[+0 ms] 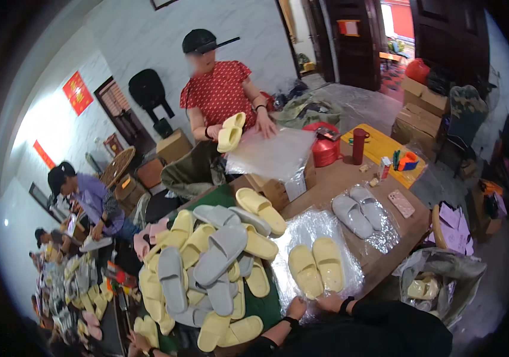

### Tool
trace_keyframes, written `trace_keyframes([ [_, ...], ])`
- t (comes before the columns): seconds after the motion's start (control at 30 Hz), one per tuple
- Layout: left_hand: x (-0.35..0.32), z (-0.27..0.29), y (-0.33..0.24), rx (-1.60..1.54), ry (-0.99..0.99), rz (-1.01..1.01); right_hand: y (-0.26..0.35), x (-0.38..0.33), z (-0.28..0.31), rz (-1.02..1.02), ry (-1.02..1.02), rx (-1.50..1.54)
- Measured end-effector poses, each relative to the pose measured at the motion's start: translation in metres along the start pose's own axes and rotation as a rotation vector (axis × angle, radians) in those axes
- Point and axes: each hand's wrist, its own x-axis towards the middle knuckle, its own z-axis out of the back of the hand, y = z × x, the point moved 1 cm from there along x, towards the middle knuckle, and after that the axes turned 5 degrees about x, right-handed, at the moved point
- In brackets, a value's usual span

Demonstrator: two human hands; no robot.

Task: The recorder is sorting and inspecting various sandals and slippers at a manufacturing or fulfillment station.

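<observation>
A pair of yellow slippers (314,268) lies side by side on clear plastic bags (287,250) in front of me. At the near edge of these bags, just below the slippers, my left hand (296,307) is closed with its fingers on the plastic. My right hand (328,302) is closed on the same edge, close to the heel of a slipper. Left of my hands rises a loose pile of yellow and grey slippers (222,253). A pair of grey slippers (356,212) rests on another clear bag farther right.
Across the table, a person in red (216,89) holds yellow slippers above a stack of plastic sheets (272,152). Another person's hand (139,342) is at the lower left. A phone (401,203), a dark red flask (358,146) and a lined bin (439,285) are to the right.
</observation>
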Motion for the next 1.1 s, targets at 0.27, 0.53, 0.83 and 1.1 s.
trace_keyframes([
  [0.27, 0.014, -0.013, 0.021, -0.007, 0.018, -0.048, -0.021, 0.004, -0.058, 0.072, -0.274, -0.105],
  [0.53, 0.007, -0.016, 0.021, 0.031, 0.012, -0.133, 0.0, -0.013, -0.002, -0.037, -0.258, -0.094],
  [0.83, 0.003, -0.009, 0.004, 0.031, -0.008, -0.167, -0.017, -0.017, -0.003, -0.204, -0.295, -0.116],
  [1.1, -0.007, -0.015, 0.007, 0.017, -0.003, -0.1, -0.015, -0.026, -0.013, -0.219, -0.288, -0.342],
])
